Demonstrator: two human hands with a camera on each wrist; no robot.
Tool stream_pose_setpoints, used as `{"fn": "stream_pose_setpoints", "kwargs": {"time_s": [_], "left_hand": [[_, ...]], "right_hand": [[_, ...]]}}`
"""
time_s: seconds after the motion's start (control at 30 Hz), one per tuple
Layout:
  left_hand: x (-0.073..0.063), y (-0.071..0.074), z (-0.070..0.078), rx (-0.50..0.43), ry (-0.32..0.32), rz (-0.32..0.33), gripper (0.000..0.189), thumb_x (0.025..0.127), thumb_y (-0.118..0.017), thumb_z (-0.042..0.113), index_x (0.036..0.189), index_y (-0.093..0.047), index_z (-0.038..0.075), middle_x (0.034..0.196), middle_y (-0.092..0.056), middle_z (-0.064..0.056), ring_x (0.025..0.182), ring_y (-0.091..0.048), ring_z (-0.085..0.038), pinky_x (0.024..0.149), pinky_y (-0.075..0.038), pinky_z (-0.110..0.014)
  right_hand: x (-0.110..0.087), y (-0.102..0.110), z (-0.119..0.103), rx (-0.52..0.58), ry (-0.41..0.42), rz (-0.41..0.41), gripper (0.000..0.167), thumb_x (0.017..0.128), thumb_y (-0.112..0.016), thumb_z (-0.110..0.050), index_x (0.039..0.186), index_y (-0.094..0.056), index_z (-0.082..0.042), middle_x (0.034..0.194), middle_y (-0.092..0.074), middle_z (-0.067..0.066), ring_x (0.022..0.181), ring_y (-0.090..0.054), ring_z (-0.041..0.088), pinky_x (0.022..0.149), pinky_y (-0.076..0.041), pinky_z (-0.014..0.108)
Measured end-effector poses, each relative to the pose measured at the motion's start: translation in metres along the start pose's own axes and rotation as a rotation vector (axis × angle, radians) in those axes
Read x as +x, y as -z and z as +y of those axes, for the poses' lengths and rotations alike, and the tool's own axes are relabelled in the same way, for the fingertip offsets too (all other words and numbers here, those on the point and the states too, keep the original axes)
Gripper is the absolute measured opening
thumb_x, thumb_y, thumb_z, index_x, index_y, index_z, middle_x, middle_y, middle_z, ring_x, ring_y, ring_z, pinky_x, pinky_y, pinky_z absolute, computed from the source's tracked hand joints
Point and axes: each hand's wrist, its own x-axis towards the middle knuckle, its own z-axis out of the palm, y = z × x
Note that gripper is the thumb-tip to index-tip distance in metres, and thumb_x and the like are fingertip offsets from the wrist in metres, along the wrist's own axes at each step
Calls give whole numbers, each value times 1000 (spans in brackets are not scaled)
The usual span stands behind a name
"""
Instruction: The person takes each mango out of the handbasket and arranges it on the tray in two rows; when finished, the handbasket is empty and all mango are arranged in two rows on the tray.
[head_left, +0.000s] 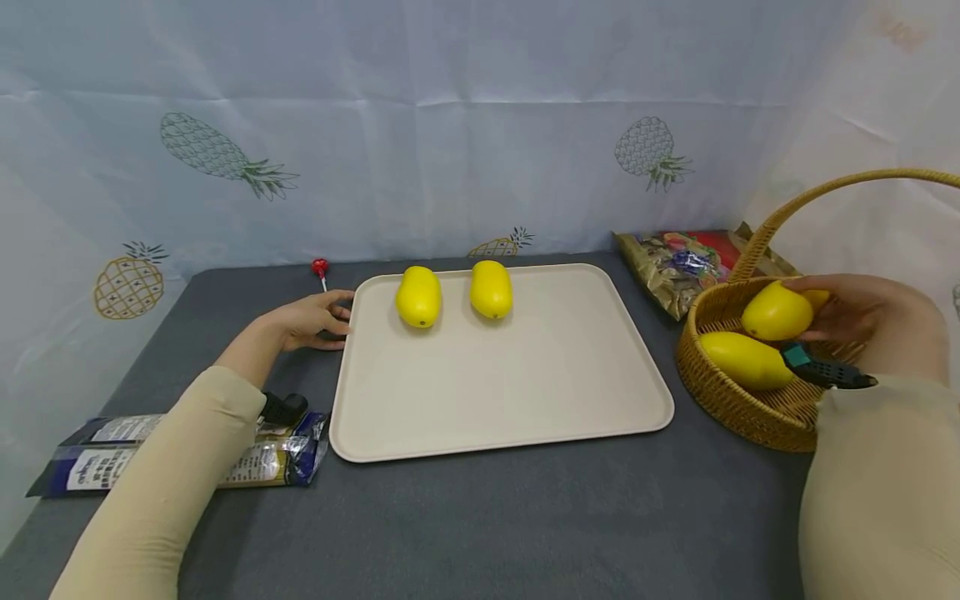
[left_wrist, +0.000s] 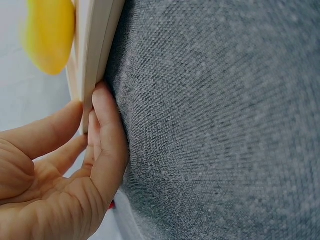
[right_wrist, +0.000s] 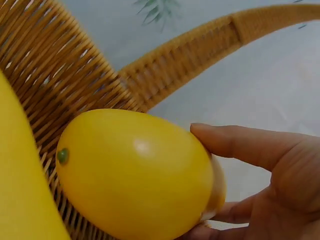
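My left hand (head_left: 315,321) holds the left edge of a beige tray (head_left: 502,383), thumb at the rim and fingers at its underside in the left wrist view. Two smooth yellow oval fruits (head_left: 418,297) (head_left: 491,289) lie side by side toward the tray's back. Over at the wicker basket (head_left: 705,392), my right hand (head_left: 862,317) grips another yellow oval fruit (right_wrist: 135,172), which has a small green stem end. Beneath it in the basket lies a longer yellow fruit (head_left: 742,360). A bit of yellow also shows behind the held fruit, partly hidden by the hand.
The basket's tall handle (head_left: 795,208) arches over its opening. Behind the basket lies a gold and red packet (head_left: 678,262). Blue plastic packs (head_left: 288,458) lie beneath my left forearm. A red lollipop (head_left: 320,268) is beyond my left hand, and a pineapple-print curtain (head_left: 450,167) hangs behind.
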Motion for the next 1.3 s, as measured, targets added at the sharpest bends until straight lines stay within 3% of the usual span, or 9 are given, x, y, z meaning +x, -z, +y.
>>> {"fn": "stream_pose_setpoints", "kwargs": {"time_s": [0.17, 0.33, 0.47, 0.53, 0.63, 0.73, 0.83, 0.93, 1.3], "left_hand": [[1, 0, 0, 4, 2, 1, 83, 100, -55, 7, 161, 2, 14, 142, -36, -19, 106, -57, -16, 94, -56, -33], [2, 0, 0, 7, 1, 3, 83, 100, -55, 7, 161, 1, 14, 140, -36, -18, 106, -58, -16, 94, -55, -33], [1, 1, 0, 10, -1, 4, 84, 100, -55, 6, 161, 2, 14, 141, -36, -19, 105, -58, -16, 95, -55, -33], [1, 1, 0, 10, -1, 4, 83, 100, -54, 6, 161, 1, 14, 142, -35, -19, 106, -58, -16, 95, -55, -33], [1, 1, 0, 12, -2, 3, 83, 100, -55, 7, 161, 2, 14, 143, -35, -20, 107, -58, -17, 95, -55, -34], [1, 0, 0, 12, 1, 3, 83, 100, -54, 7, 161, 2, 14, 144, -34, -20, 108, -58, -17, 96, -55, -34], [0, 0, 1, 16, 0, 6, 83, 100, -54, 7, 161, 2, 14, 145, -34, -21, 108, -57, -17, 95, -55, -34], [-1, 0, 1, 19, -2, 7, 83, 100, -54, 7, 161, 2, 14, 145, -34, -21, 107, -58, -17, 95, -56, -33], [0, 1, 0, 11, 1, 3, 83, 100, -54, 8, 161, 2, 14, 143, -35, -20, 103, -59, -14, 93, -56, -32]], "right_hand": [[-19, -19, -3, -166, 120, 300, 48, 101, -39, -53, 124, -42, -11, 94, -58, 0, 86, -69, 11, 87, -60, 26], [-30, -37, -6, -335, 251, 412, 67, 99, -40, -56, 138, -33, -1, 90, -56, -14, 82, -65, 2, 84, -61, 25], [-34, -51, -13, -386, 329, 433, 78, 101, -40, -53, 148, -15, 4, 90, -52, -22, 82, -64, -3, 84, -61, 25], [-36, -58, -17, -393, 368, 435, 67, 101, -41, -51, 147, -20, -7, 90, -51, -25, 83, -65, -3, 83, -61, 25], [-38, -67, -23, -390, 420, 440, 36, 102, -44, -47, 126, -30, -26, 90, -52, -29, 83, -65, -3, 80, -61, 23], [-40, -77, -27, -421, 451, 455, 52, 102, -44, -47, 140, -23, -20, 94, -49, -29, 83, -64, -5, 79, -61, 21], [-41, -87, -34, -425, 460, 444, 79, 102, -44, -47, 155, 0, -7, 103, -45, -26, 86, -63, -7, 80, -60, 19], [-39, -97, -42, -404, 468, 412, 84, 102, -44, -46, 156, 8, -9, 113, -42, -21, 89, -63, -8, 81, -60, 18], [-30, -146, -67, -455, 555, 369, 60, 100, -54, -41, 142, -22, -12, 123, -45, 0, 92, -66, 7, 82, -62, 27]]}}
